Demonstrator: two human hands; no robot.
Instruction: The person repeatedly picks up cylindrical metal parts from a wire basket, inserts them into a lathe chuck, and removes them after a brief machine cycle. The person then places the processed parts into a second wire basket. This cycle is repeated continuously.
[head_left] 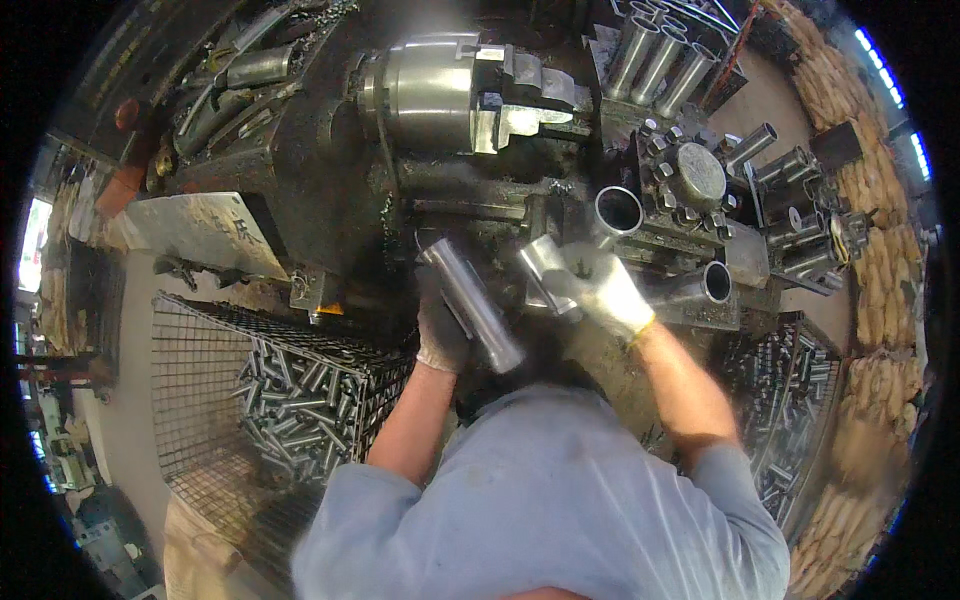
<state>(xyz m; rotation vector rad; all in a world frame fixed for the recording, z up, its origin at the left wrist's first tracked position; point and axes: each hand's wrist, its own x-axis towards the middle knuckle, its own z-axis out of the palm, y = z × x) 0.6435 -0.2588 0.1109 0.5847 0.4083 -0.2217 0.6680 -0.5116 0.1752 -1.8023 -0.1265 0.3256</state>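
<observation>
My left hand (440, 325), in a dirty work glove, is closed around a shiny metal tube (468, 300) that lies aslant in front of my chest. To the right of it, my right hand (608, 292), in a white glove with a dark patch, grips a shorter-looking bright metal tube (543, 262); part of this tube is behind the fingers and blurred. Both hands are in front of a lathe, below its steel chuck (430, 92), whose jaws have no tube visible in them. An open tube end (618, 211) stands just beyond my right hand.
A wire basket (200, 370) holding many metal tubes (300, 410) stands at left. Another bin (800, 400) with metal parts is at right. The bolted tool post (695, 175) has tools sticking out toward the right. Several tubes (655, 65) stand upright at the back. A metal plate (205, 230) juts out at left.
</observation>
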